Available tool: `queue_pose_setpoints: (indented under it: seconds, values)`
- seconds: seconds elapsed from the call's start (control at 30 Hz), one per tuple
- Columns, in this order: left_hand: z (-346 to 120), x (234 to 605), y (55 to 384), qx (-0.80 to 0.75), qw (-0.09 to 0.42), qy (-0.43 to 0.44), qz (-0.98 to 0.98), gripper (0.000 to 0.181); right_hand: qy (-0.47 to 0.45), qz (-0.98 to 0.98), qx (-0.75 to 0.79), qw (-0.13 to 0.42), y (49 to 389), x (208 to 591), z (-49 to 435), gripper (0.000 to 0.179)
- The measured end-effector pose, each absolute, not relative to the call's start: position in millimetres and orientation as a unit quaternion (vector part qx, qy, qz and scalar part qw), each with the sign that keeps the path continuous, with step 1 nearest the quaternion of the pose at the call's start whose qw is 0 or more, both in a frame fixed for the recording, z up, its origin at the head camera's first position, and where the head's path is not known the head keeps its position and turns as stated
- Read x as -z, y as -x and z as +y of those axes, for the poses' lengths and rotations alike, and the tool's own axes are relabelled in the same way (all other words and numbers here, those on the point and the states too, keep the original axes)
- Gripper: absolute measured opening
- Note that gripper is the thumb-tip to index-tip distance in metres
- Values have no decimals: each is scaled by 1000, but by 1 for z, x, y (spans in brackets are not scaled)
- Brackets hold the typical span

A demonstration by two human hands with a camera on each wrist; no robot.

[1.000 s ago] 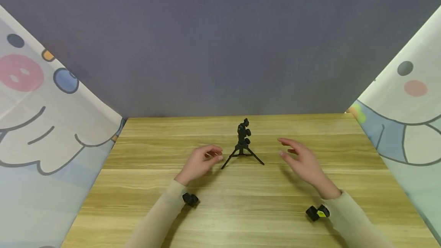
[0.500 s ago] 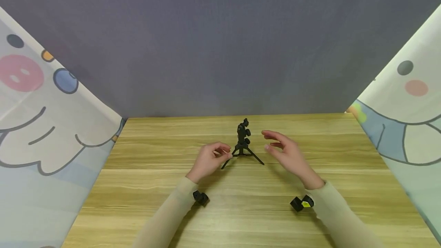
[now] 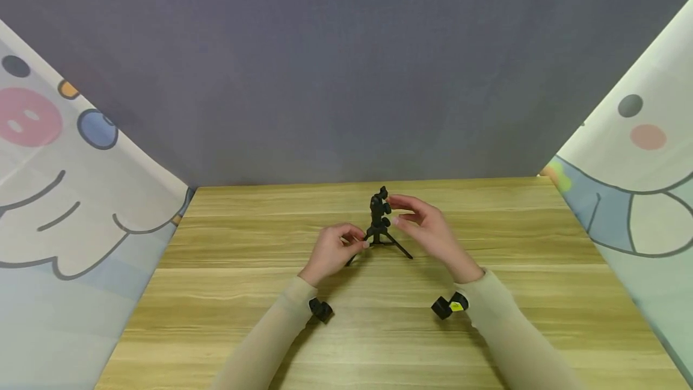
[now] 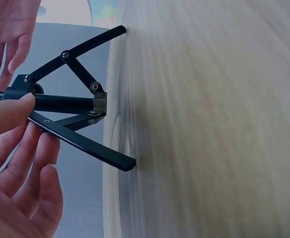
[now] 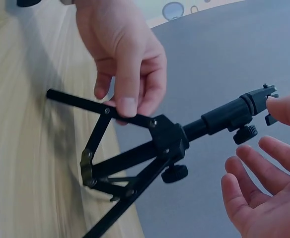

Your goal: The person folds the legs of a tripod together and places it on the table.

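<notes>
A small black tripod (image 3: 377, 215) stands upright on the table with its legs spread. My left hand (image 3: 332, 250) pinches one of its legs (image 5: 80, 101) between thumb and fingers, as the right wrist view shows. Beside the upper column is my right hand (image 3: 428, 229), its fingers loosely bent around the air there. In the right wrist view, the right thumb (image 5: 286, 110) overlaps the tripod's tip, while the other fingers stay apart from the upper knob (image 5: 245, 134). A lower knob (image 5: 175, 173) sits at the leg joint.
The wooden table (image 3: 379, 330) runs back to a grey panel (image 3: 346, 77). Cartoon-printed cloth hangs at the left (image 3: 81, 197) and right (image 3: 639, 197). A small black camera is worn on the left wrist (image 3: 321, 310) and another on the right wrist (image 3: 449, 305).
My right hand has moved left, from well apart to close beside the tripod's upper part. The left hand has moved slightly right and taken hold of a leg. The tripod stands in place.
</notes>
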State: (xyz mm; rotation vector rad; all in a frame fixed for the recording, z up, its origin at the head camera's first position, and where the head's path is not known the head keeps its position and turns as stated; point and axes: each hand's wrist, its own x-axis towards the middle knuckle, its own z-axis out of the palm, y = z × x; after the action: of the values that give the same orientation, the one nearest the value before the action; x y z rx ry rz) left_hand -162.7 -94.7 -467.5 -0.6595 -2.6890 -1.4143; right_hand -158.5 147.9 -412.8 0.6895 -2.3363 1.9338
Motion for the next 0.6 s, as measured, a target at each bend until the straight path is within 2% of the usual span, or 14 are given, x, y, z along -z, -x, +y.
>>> queue_pose_setpoints:
  seconds: [0.2,0.43,0.6]
  values:
    - [-93,470,165,451,20,211,-867,8,-181,-738,-650,-9,165,411,140,44]
    - [-91,470,167,450,19,211,-868,9,-188,-700,-689,10,175,408,133,43]
    - [-89,470,167,447,24,205,-871,10,-180,-700,-691,3,179,400,128,41]
